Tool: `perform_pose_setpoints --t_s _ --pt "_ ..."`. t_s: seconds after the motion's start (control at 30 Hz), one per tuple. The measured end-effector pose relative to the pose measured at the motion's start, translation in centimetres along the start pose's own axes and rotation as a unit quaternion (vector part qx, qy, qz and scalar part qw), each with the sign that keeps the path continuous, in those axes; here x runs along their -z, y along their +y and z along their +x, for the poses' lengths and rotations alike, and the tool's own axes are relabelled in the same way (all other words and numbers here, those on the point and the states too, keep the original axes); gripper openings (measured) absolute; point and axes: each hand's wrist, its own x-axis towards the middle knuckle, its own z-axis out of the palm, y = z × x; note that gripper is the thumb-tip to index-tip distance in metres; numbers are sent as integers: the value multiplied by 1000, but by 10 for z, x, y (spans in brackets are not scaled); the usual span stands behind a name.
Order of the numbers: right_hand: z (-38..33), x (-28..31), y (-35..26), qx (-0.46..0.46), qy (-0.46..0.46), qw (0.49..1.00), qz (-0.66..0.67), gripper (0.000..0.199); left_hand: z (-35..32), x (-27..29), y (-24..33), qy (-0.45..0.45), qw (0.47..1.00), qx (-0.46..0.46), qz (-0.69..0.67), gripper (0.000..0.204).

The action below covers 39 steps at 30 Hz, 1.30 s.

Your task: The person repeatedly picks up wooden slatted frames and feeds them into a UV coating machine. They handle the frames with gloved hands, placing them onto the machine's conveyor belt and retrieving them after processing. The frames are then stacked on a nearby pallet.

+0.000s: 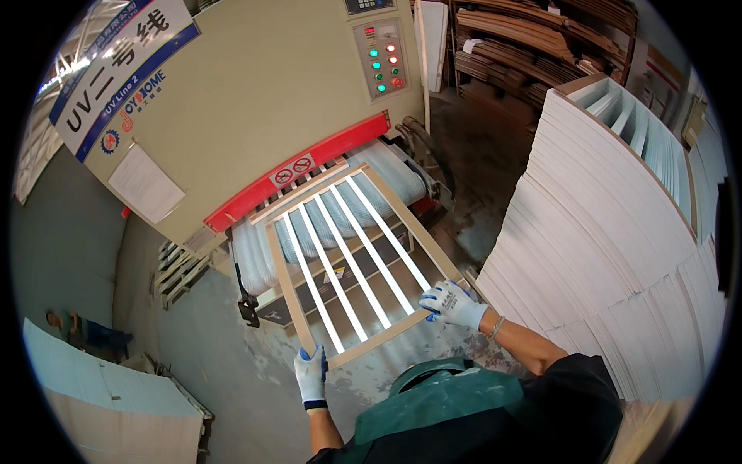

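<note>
Both my hands wear white gloves with blue palms and hold a slatted wooden frame (427,237) by its near corners. The frame has tan outer rails and several white slats across its middle. My left hand (311,374) is closed around the near left corner. On the near right corner, my right hand (454,304) grips the rail. The frame's far end lies over the conveyor belt (253,255) of a beige machine (255,100). Another slatted frame (300,193) sits just ahead of it, partly hidden under the red guard bar (301,167).
A control panel (380,58) with lit buttons is on the machine. Tall stacks of white-edged frames (572,247) rise close at my right. Brown boards fill a rack (533,46) behind. Another stack (116,410) stands lower left, near a person (93,332) and wooden pallets (179,272).
</note>
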Motion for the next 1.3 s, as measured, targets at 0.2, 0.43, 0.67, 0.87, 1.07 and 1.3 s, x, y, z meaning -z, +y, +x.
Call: perform_pose_setpoints --t_s 0.2,0.43,0.67,0.87,1.07,1.3 --pt "35 -9 3 -25 -19 999 19 45 24 6 21 -22 999 -2 28 25" --pt "45 2 2 -70 -13 996 -47 47 83 -2 -10 1 994 -29 102 35" --pt "-36 86 -4 -207 129 969 -26 49 124 -5 -18 -77 996 -32 -13 28" --pt "-143 239 37 -445 255 796 -321 48 183 -10 -32 -73 997 -34 -18 21" --pt "-236 361 71 -635 188 601 -447 67 225 14 -18 -110 983 -106 -99 33" --pt "-227 377 88 -642 59 649 -404 48 109 -94 208 -146 901 -293 282 55"
